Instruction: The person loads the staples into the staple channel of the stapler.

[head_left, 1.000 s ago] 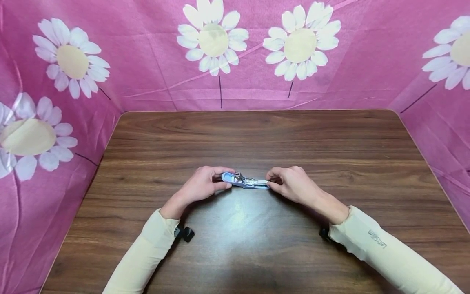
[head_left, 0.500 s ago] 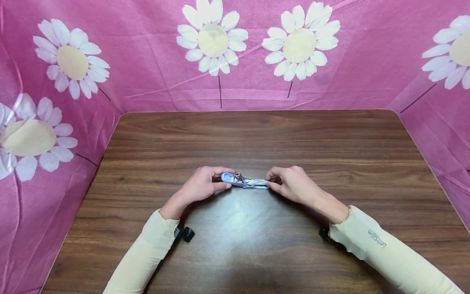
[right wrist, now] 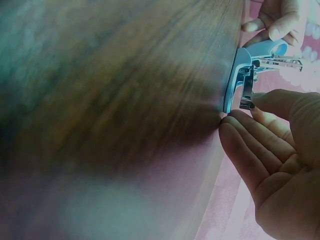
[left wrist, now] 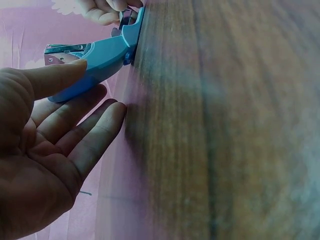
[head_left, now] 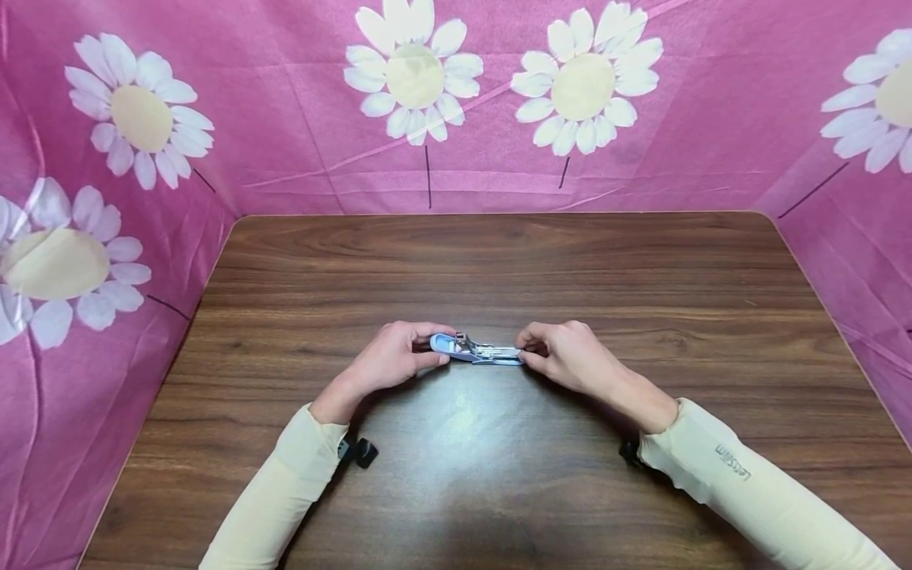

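Blue, opened stapler [head_left: 476, 355] is held by both hands [head_left: 388, 358] [head_left: 574, 359].

The sleeved left forearm [head_left: 274, 491] is extended from seven o'clock towards one, its left hand [head_left: 388, 356] turned towards two, thumb [left wrist: 57, 78] and forefinger [head_left: 430, 328] parted in a pinch. The sleeved right forearm [head_left: 762, 479] is stretched from four o'clock towards ten; at the right hand [head_left: 570, 355] a narrower pinch is formed (both little fingers [left wrist: 101, 139] are held nearly straight).

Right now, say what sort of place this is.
Likely a work booth: pink flowered sheeting borders a wood-grain table, with an opened stapler between left hand and right hand.
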Demonstrator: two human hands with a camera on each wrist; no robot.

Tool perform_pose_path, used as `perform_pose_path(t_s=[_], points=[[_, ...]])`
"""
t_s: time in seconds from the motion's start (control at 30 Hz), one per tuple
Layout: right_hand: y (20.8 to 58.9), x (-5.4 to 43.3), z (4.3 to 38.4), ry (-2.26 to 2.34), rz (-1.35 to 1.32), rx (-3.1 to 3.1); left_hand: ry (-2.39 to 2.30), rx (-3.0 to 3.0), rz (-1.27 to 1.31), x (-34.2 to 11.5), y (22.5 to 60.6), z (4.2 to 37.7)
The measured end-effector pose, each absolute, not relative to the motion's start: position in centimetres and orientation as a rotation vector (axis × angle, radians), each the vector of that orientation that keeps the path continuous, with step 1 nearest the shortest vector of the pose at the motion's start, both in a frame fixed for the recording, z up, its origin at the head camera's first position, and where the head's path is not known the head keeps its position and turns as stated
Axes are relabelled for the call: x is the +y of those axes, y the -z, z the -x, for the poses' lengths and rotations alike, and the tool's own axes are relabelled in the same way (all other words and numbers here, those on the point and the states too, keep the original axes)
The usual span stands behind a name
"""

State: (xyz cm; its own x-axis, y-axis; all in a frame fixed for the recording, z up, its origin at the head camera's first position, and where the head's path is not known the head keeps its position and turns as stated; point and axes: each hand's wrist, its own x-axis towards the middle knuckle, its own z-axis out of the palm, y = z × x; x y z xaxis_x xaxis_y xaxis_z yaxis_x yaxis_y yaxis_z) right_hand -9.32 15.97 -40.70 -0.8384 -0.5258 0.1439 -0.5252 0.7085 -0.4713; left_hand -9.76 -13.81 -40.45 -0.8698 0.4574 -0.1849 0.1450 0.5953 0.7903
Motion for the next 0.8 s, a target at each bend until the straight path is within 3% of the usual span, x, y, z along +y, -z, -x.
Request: perform_pose_path(t_s=[0.8], points=[[40.79, 16.13, 9.37, 0.804, 0.896, 2.883, -1.19, 2.446, -0.466, -13.73, 40.45, 9.75]])
